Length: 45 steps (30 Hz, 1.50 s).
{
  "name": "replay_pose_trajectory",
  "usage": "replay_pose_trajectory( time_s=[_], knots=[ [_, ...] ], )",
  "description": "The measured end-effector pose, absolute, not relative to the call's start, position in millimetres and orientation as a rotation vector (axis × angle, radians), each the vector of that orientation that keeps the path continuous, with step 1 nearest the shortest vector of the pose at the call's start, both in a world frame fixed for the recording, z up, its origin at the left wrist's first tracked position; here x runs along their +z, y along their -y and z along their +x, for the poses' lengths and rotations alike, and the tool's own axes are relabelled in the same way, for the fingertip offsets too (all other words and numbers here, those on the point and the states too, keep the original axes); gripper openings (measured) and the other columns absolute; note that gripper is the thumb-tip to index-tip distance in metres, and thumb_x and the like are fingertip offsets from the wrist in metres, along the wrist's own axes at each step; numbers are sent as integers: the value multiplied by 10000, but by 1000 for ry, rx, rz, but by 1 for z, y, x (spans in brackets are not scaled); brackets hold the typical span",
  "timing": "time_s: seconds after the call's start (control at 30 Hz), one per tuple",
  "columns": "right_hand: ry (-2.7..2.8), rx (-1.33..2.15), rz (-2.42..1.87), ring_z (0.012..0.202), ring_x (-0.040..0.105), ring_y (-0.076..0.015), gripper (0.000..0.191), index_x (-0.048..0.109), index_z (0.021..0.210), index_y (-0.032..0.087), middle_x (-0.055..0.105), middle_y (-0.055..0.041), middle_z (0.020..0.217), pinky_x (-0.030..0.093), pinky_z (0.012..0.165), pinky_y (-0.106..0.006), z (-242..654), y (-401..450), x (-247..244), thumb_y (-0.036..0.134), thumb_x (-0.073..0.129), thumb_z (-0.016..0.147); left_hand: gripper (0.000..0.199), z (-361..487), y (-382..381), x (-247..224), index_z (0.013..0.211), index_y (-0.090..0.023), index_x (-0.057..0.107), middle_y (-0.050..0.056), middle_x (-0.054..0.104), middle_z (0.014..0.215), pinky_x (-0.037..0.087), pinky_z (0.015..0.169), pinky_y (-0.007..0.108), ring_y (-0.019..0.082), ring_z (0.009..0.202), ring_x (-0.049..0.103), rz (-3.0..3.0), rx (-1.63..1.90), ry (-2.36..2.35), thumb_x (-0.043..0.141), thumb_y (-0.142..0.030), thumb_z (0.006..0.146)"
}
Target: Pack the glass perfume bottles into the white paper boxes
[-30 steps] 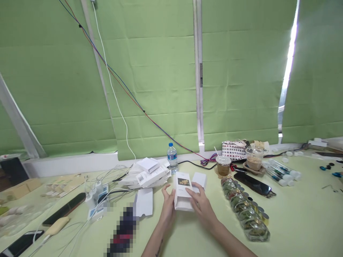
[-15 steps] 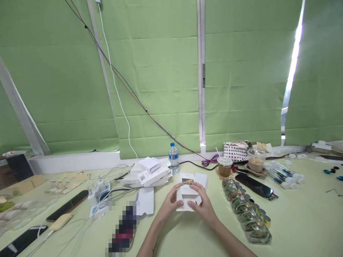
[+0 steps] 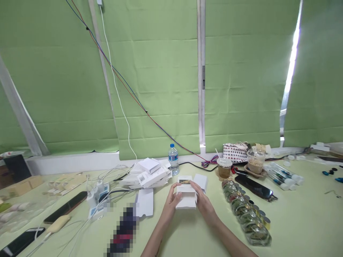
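Note:
A small white cardboard box (image 3: 187, 202) with a dark picture on its upper panel lies between my two hands, low over the table. My left hand (image 3: 173, 200) grips its left side, thumb on the near part and fingers at the upper edge. Along the right side, my right hand (image 3: 204, 204) holds it with the fingers bent over the edge. Just behind the right fingers is another white box or flap (image 3: 200, 181). To the left of my hands lies a flat white card piece (image 3: 145, 202).
A pile of flat white boxes (image 3: 150, 175) and a water bottle (image 3: 173, 160) stand behind. On the right are packed jars (image 3: 245, 214), a black phone (image 3: 253, 186) and drink cups (image 3: 224, 167). Cables, a power strip (image 3: 98, 201) and phones (image 3: 66, 207) lie left.
My right thumb has moved off the box's front toward its right side, and the hands sit slightly further apart. The near panel of the box shows more fully.

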State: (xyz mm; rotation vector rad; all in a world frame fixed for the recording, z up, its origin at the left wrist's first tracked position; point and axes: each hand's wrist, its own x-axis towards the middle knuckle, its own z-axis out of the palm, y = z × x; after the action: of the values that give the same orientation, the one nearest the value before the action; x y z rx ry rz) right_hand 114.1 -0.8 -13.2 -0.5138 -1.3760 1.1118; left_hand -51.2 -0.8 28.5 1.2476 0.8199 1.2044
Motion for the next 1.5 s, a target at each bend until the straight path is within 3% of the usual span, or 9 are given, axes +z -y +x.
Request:
replay_pose_trajectory(
  time_s=[0.17,0.37,0.53,0.63,0.77,0.97,1.1,1.27,1.5],
  knots=[
    [1384,1018,-673,1338,382,-271,500,599,1238,323,449,-44,1441,385,1049,-395,113,2,-9,589,570,814,533,-52,0,24,1175,-264,433,15,659,912,435,618,231,155,712,604,1194,1198,-773,634,-551,774],
    [1328,972,-668,1246,479,-294,411,670,1098,293,535,-87,1324,457,970,-389,112,3,-5,566,607,799,508,-54,-6,16,1174,-269,431,30,647,1022,449,667,248,166,778,602,1206,1161,-737,618,-547,791],
    [1400,988,-625,1327,388,-285,415,629,1187,338,452,-60,1417,397,1031,-407,114,2,-8,555,558,840,498,-53,-3,20,1167,-264,447,28,652,1011,437,641,244,161,735,586,1201,1208,-760,608,-552,794],
    [1456,1016,-475,1397,268,-285,580,527,1310,359,349,-41,1495,346,1071,-423,114,-1,-12,638,546,801,515,-52,-1,24,1163,-263,455,31,652,1009,436,633,244,168,731,594,1178,1249,-776,620,-562,778],
    [1505,1072,-429,1384,295,-290,731,415,1393,354,228,-47,1542,368,1055,-417,113,-1,-14,573,669,743,500,-53,-1,24,1163,-270,450,35,658,1013,444,666,245,173,771,614,1187,1247,-756,609,-561,789],
    [1407,1060,-517,1287,422,-283,518,577,1249,338,364,-72,1434,409,1006,-390,112,6,-6,531,656,774,479,-51,-2,23,1136,-272,470,31,664,983,468,690,265,176,785,616,1183,1250,-755,627,-549,778],
    [1337,1043,-595,1066,566,-257,366,665,1055,288,430,-81,1322,482,873,-353,112,6,-6,527,644,779,488,-48,1,26,1111,-263,492,55,654,1033,495,774,328,217,887,628,1209,1258,-705,628,-575,762],
    [1260,980,-666,895,581,-218,303,692,899,243,487,-76,1224,502,712,-301,114,0,-11,516,634,782,486,-47,6,28,1150,-262,487,80,639,1138,484,856,378,244,983,619,1310,1230,-747,569,-591,801],
    [1282,946,-698,987,560,-255,278,721,873,254,483,-73,1237,499,755,-327,116,-2,-13,502,620,797,544,-47,4,22,1175,-263,497,95,615,1205,481,873,398,266,1016,612,1317,1217,-747,567,-629,779]
  ],
)
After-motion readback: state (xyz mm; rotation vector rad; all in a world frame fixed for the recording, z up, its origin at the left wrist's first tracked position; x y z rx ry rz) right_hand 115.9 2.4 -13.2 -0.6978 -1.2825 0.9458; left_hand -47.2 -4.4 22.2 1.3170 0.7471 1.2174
